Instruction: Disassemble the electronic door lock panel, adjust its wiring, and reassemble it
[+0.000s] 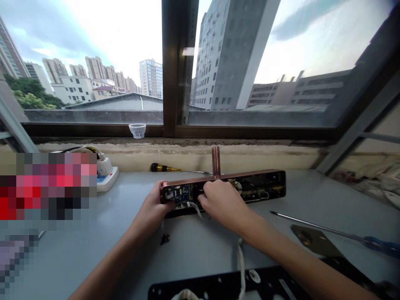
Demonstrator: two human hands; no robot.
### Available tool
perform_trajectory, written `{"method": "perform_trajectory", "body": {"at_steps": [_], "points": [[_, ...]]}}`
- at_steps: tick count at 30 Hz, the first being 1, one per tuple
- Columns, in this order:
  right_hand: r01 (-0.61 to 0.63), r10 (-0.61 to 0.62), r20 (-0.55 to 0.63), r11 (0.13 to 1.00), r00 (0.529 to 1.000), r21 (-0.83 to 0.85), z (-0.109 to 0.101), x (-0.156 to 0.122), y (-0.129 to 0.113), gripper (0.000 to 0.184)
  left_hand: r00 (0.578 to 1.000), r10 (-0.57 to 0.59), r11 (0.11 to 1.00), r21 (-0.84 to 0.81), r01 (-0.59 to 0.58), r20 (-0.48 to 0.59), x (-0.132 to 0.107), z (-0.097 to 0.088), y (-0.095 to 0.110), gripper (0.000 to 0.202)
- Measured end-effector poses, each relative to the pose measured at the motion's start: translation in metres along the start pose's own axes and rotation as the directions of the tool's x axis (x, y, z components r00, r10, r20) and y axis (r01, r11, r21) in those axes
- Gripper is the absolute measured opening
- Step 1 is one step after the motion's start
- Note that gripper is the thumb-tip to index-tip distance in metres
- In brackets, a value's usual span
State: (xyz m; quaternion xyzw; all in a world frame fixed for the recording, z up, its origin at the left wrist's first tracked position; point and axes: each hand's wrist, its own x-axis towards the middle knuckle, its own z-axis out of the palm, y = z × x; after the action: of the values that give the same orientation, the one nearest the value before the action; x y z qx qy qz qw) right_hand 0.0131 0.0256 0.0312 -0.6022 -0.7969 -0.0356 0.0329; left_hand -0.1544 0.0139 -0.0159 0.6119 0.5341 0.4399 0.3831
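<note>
A long copper-coloured door lock body point(250, 185) lies on its side on the grey table, its open back with circuit board and wires facing me, its handle point(215, 160) sticking up. My left hand point(154, 208) grips the lock's left end. My right hand point(223, 204) is curled over the middle of the open cavity, fingers pressed in among the wires; what they pinch is hidden. A white cable point(240, 260) runs from the lock towards me.
A yellow-handled screwdriver point(165, 168) lies behind the lock, a blue-handled one point(359, 238) at right. A black plate point(237, 283) and a brass plate point(314, 241) lie near me. A power strip point(108, 175) sits left, a plastic cup point(137, 130) on the sill. Small black screws point(164, 238) lie loose.
</note>
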Motion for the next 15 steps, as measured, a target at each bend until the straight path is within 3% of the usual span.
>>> {"method": "perform_trajectory", "body": {"at_steps": [15], "points": [[0.064,-0.07,0.051,0.991,0.996,0.115,0.009,0.01,0.02,0.028,1.0,-0.014,1.0,0.007,0.014,0.007,-0.001,0.0,0.001,0.037]]}}
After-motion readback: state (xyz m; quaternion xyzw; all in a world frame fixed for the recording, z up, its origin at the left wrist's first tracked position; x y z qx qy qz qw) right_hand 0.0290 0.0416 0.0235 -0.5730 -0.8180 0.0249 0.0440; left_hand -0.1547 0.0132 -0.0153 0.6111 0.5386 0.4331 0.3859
